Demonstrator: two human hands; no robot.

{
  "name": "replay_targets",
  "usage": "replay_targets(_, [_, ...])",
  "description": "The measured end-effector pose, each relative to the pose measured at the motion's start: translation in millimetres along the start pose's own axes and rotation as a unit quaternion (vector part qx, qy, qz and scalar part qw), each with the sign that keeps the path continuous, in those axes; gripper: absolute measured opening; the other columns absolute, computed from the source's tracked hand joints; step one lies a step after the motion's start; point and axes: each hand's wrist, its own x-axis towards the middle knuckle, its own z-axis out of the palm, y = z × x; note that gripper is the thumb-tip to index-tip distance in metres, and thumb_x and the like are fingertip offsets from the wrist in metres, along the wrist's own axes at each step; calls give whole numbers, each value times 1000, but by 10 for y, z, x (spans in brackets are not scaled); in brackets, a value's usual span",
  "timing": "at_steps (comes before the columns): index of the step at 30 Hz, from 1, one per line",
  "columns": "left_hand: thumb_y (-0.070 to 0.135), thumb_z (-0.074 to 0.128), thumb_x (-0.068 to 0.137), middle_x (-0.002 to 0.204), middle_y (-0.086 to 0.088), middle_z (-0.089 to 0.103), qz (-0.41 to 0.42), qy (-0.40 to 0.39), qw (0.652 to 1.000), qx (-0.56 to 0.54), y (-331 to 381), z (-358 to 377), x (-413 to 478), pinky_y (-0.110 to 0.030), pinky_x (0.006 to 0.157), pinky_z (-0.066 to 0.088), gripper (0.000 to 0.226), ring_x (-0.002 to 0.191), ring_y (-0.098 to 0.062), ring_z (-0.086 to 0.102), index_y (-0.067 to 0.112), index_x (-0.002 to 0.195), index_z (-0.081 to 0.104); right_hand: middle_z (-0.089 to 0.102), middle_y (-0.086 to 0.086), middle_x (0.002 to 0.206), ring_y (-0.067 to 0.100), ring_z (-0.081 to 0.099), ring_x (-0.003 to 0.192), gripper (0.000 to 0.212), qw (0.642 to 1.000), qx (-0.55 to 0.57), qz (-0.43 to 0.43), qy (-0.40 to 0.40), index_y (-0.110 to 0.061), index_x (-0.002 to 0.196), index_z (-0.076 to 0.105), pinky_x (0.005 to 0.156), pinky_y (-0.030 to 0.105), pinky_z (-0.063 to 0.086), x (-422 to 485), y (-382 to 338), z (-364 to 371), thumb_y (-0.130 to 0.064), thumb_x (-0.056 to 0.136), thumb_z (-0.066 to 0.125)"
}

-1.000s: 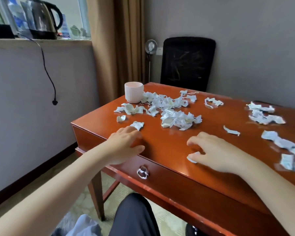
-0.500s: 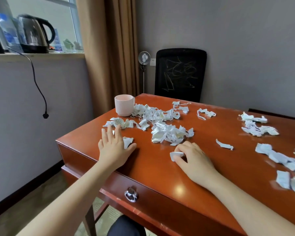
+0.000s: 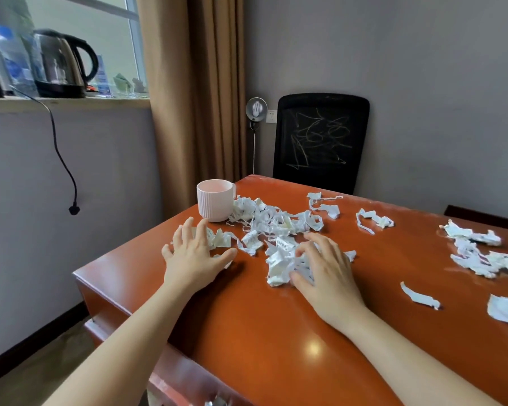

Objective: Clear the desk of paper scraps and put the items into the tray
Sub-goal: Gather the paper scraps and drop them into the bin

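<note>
Torn white paper scraps lie over the red-brown desk (image 3: pixel 261 326). The biggest heap (image 3: pixel 272 221) sits beside a pale pink ribbed cup (image 3: pixel 216 199) at the far left. My left hand (image 3: pixel 195 256) lies flat with fingers spread, covering a few scraps (image 3: pixel 219 240) near the cup. My right hand (image 3: pixel 324 268) rests on a bunched pile (image 3: pixel 280 260), fingers curled over it. More scraps (image 3: pixel 478 250) lie at the right, with a single strip (image 3: pixel 420 295) nearer me. No tray is in view.
A black mesh chair (image 3: pixel 320 142) stands behind the desk's far edge. On the window sill at the upper left is a kettle (image 3: pixel 62 64), its cord hanging down the wall. A curtain (image 3: pixel 200 92) hangs beside it. A drawer handle (image 3: pixel 214 401) shows at the bottom.
Both hands slid forward across the desk. The left went from the front edge to the scraps by the cup; the right pushed one scrap into the central pile.
</note>
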Motion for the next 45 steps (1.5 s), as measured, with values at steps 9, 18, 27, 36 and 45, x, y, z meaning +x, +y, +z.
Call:
replay_targets(9, [51,31,92,125,-6,49,-15,11,1000,-8,17,7,172,-43,99,30,43,118,-25,41,22,119,48,38,-11,136,11,38,125,53,995,80,39,-45,-28,136,38,100,24,31,195,143,79,-36,88,59])
replay_targets(18, [32,46,94,106,-6,52,60,33,997,-41,70,-55,97,-34,80,47,23,93,-21,49,12,104,54,48,-7,126,11,40,119,45,996,72,41,-46,-24,132,45,90,18,32,170,212,47,-36,90,56])
replay_targets(27, [47,38,91,127,-7,39,-9,46,998,51,68,-32,67,-41,93,36,40,117,-27,36,16,115,48,55,-8,107,12,53,97,22,992,113,46,-29,-19,113,55,74,22,44,153,241,-30,-22,92,55])
replay_targets(36, [48,36,91,110,-7,52,-16,55,996,68,68,-16,73,-36,86,37,38,103,-25,46,16,105,48,57,-5,75,14,53,74,6,984,167,56,40,-20,87,53,56,18,36,175,309,-38,-20,91,57])
replay_targets(45, [45,41,93,66,7,44,15,62,994,86,133,-75,49,-24,47,27,30,61,-13,44,20,77,42,57,-15,72,3,56,70,7,969,219,71,92,-21,85,56,55,7,41,192,334,-36,-25,90,56])
